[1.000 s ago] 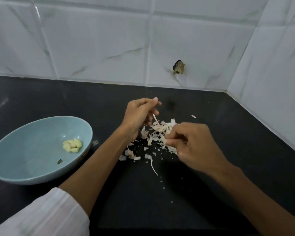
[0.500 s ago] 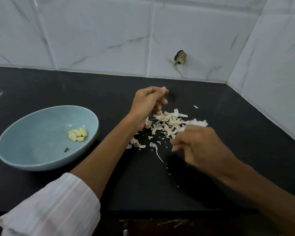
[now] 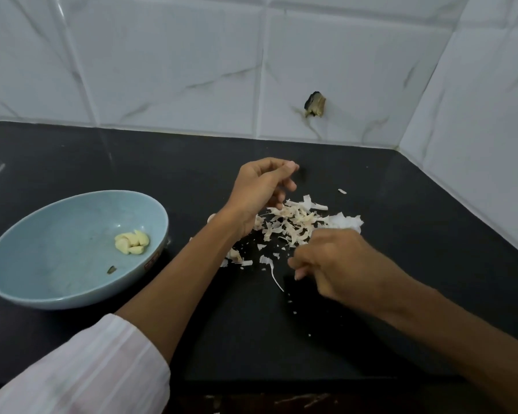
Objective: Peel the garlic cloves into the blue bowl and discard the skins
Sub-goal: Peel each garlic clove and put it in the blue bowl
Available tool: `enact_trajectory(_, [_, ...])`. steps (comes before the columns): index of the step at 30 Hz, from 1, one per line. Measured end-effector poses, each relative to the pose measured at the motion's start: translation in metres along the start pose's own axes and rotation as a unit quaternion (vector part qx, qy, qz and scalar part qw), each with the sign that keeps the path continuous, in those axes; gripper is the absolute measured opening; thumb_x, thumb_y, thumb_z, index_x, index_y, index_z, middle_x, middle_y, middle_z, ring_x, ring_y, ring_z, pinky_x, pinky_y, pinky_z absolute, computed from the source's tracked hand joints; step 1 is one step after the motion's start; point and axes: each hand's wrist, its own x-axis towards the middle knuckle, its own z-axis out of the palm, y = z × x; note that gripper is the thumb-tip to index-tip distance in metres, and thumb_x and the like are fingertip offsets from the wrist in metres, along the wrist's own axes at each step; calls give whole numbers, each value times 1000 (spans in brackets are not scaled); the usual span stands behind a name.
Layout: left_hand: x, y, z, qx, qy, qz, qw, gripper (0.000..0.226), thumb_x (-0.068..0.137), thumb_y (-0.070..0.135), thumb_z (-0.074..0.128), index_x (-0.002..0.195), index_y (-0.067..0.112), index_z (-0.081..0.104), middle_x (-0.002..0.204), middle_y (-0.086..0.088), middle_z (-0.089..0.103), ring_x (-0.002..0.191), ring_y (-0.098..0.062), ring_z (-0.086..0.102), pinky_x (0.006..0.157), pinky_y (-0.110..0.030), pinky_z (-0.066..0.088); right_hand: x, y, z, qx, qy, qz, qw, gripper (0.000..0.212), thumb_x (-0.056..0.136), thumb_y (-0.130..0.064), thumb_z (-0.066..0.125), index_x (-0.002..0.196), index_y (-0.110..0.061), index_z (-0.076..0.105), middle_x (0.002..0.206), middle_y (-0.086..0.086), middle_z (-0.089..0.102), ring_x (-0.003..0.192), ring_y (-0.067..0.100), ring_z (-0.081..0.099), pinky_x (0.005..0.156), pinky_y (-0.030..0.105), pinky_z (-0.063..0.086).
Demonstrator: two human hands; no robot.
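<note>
Blue bowl [image 3: 57, 243], one, at my left holds roughly four clumped cloves [image 3: 131, 242], long axes unclear. One skin pile [image 3: 293, 224] lies between my curled left hand [image 3: 259, 189] and right hand [image 3: 338, 264]; whether either holds anything, I cannot tell.

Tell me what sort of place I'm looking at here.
Most likely a home kitchen, in a corner. A dark counter meets white tiled walls, and on it sit a blue bowl holding peeled garlic cloves and a heap of garlic skins.
</note>
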Motion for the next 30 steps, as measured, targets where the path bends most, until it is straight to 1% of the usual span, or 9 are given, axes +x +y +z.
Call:
enact_trajectory(3, [0, -1, 2, 0, 8, 21, 1000, 17, 99, 19, 65, 109, 7, 73, 70, 1, 66, 51, -8, 50, 47, -21, 44, 16, 11, -20, 140, 101, 138, 975, 15, 83, 2, 77, 83, -13, 79, 79, -7, 77, 71, -2, 70, 64, 13, 53])
enact_trajectory(6, [-3, -3, 7, 2, 9, 63, 998, 14, 100, 12, 63, 106, 7, 75, 76, 0, 68, 56, -9, 53, 50, -22, 46, 31, 19, -24, 298, 168, 267, 901, 5, 89, -18, 75, 93, -18, 79, 79, -9, 77, 73, 0, 72, 67, 13, 53])
enact_trajectory(8, [-3, -6, 10, -5, -2, 87, 996, 16, 100, 11, 62, 106, 9, 76, 83, -6, 71, 65, -14, 59, 57, -26, 51, 44, 26, -22, 416, 195, 320, 828, 9, 92, -20, 71, 95, -16, 78, 83, 0, 78, 74, 9, 71, 71, 20, 55])
enact_trajectory(13, [-1, -4, 9, -74, -30, 107, 991, 23, 102, 9, 56, 115, 4, 75, 88, -14, 72, 78, -20, 66, 69, -28, 55, 70, 32, -17, 642, 228, 346, 645, 15, 95, -11, 64, 93, -2, 75, 79, 9, 70, 69, 9, 61, 63, 17, 54])
enact_trajectory(17, [1, -6, 8, -75, -44, 118, 989, 25, 99, 9, 61, 121, 6, 73, 102, -21, 74, 83, -18, 67, 76, -28, 57, 75, 37, -11, 713, 224, 326, 579, 24, 89, -22, 66, 97, 1, 70, 73, 3, 65, 62, 6, 56, 56, 15, 51])
enact_trajectory(20, [1, -6, 8, -70, -51, 118, 989, 26, 96, 13, 66, 120, 7, 74, 93, -17, 73, 83, -19, 67, 76, -26, 57, 74, 41, -9, 704, 213, 332, 590, 29, 89, -30, 67, 94, -2, 70, 71, 3, 61, 62, 6, 52, 53, 15, 48])
enact_trajectory(23, [0, -6, 10, -74, -40, 129, 988, 25, 94, 13, 68, 115, 1, 74, 86, -15, 73, 77, -17, 68, 74, -28, 58, 71, 42, -9, 654, 202, 337, 646, 35, 91, -39, 64, 92, -4, 69, 67, 1, 59, 58, 7, 50, 51, 17, 44])
enact_trajectory(27, [0, -6, 9, -65, -18, 126, 990, 17, 92, 8, 70, 107, 1, 75, 85, -8, 76, 73, -13, 70, 71, -23, 58, 67, 47, -3, 399, 248, 333, 818, 35, 90, -53, 63, 95, -19, 69, 74, -8, 70, 65, 3, 63, 61, 17, 49])
enact_trajectory(30, [0, -6, 8, -57, -20, 109, 992, 20, 84, 16, 75, 100, 4, 77, 84, -11, 77, 71, -14, 70, 71, -22, 58, 63, 56, -4, 281, 323, 228, 875, 18, 90, -36, 71, 105, -26, 69, 85, -12, 69, 82, 5, 68, 68, 15, 53])
